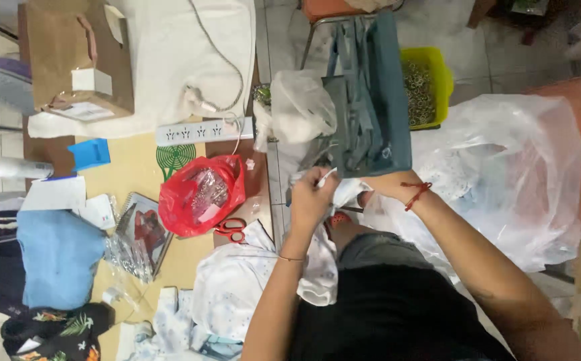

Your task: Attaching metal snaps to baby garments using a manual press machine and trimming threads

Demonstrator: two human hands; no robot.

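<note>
White patterned cloth [344,194] bunched, gripped below stacked teal fabric [370,113].

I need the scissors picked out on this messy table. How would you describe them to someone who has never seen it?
Start at the wooden table on the left and find the bright red plastic bag near its middle. The scissors lie right at that bag's lower right edge, beside the white patterned cloth. Their red handles mark them out as the only tool there.

The stack of grey-blue cloth strips [368,100] looks matt and woven. The red plastic bag [200,194] is glossy and crinkled; the large clear plastic bag [518,167] is thin and shiny. The yellow plastic bin [437,73] looks smooth, and the tan wooden surface [130,167] is smooth and matt.
</note>
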